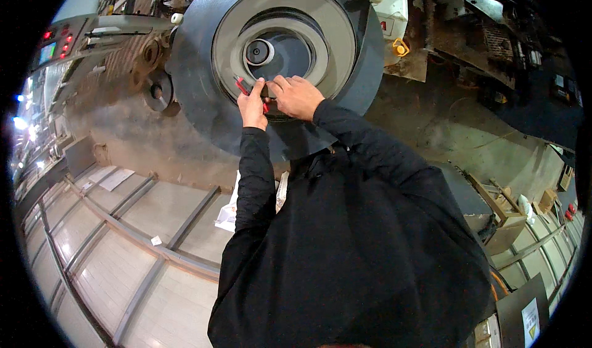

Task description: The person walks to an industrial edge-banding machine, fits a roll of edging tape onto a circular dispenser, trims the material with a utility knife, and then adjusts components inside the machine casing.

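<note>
Red-handled tool [242, 87] between left hand [252, 107] fingers, right hand [297, 96] adjacent.

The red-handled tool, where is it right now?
In the head view, the red-handled tool sits in the left hand, upper middle of the picture, against the inner grey ring of the big dark reel, just left of the right hand.
</note>
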`<state>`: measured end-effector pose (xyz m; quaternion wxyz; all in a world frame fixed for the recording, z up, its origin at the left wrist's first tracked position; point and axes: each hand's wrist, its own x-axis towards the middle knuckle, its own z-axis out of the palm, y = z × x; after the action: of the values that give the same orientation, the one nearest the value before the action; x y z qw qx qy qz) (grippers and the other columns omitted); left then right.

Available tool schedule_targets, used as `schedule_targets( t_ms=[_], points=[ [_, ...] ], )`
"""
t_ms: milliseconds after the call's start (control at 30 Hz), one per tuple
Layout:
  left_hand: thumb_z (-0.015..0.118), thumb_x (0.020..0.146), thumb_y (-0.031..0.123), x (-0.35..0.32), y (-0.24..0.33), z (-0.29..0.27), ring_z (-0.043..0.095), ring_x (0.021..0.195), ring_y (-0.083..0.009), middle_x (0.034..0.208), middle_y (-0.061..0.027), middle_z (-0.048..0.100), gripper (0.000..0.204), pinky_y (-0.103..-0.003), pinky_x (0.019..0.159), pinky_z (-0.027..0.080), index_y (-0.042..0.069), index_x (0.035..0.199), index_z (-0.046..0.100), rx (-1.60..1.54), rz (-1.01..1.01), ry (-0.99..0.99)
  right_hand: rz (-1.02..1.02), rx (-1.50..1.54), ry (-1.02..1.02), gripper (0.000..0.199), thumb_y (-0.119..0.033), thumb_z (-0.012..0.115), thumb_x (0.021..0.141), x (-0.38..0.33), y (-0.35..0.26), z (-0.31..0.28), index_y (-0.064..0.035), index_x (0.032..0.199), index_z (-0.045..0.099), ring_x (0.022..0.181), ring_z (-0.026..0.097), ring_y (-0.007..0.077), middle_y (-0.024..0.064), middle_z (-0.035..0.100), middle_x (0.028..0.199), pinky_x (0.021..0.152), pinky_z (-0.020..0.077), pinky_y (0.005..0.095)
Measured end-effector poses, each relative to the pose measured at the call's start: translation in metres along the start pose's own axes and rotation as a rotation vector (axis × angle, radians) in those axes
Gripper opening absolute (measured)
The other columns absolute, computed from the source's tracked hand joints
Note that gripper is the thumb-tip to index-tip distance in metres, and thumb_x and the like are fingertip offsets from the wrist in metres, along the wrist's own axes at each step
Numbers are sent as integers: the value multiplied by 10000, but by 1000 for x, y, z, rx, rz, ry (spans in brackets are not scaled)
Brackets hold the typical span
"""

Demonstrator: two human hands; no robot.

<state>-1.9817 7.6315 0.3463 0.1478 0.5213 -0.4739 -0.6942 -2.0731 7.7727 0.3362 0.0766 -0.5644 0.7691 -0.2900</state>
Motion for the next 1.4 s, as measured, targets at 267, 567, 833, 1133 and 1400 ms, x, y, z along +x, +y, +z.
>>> schedule_targets(
  t_ms=[267, 567, 833, 1133, 1400],
  points=[
    [770, 951, 155, -2, 4, 8, 603, 623, -129, 828, -20, 670, 145, -294, 523, 475, 59, 938, 662, -60, -14, 23, 18, -32, 133, 467, -212, 689, 881, -4, -2, -5, -36, 1311, 633, 1103, 686, 290, 126, 704, 1183, 1062, 475, 427],
    [757, 958, 146, 0, 8, 4, 587, 601, -136, 917, -106, 751, 156, -314, 533, 495, 21, 993, 670, -93, -53, -18, 446, 187, 417, 544, -254, 791, 888, -37, -16, -41, -40, 1333, 561, 1306, 521, 336, 166, 538, 1382, 1128, 424, 453],
    [728, 974, 142, -9, 22, 9, 551, 537, -134, 915, -122, 742, 162, -311, 530, 508, -7, 981, 663, -81, -93, -26, 1227, 1793, 563, 481, -493, 620, 1052, -46, 27, -15, -48, 1230, 580, 1014, 609, 168, 50, 633, 1104, 949, 506, 344],
    [740, 966, 159, -6, 26, 5, 527, 528, -120, 910, -116, 746, 181, -316, 523, 510, -12, 973, 679, -75, -146, -12, 1201, 2188, 472, 747, -715, 437, 1046, -2, 66, -42, -51, 1304, 661, 1119, 679, 234, 89, 739, 1181, 1067, 498, 432],
    [735, 962, 148, -6, 35, 4, 508, 500, -110, 903, -122, 749, 163, -314, 511, 501, -6, 977, 682, -79, -165, -2, 1083, 2085, 501, 764, -758, 404, 1030, 11, 69, -28, -108, 1379, 601, 1169, 633, 269, 103, 683, 1292, 1082, 477, 465]
  ],
)
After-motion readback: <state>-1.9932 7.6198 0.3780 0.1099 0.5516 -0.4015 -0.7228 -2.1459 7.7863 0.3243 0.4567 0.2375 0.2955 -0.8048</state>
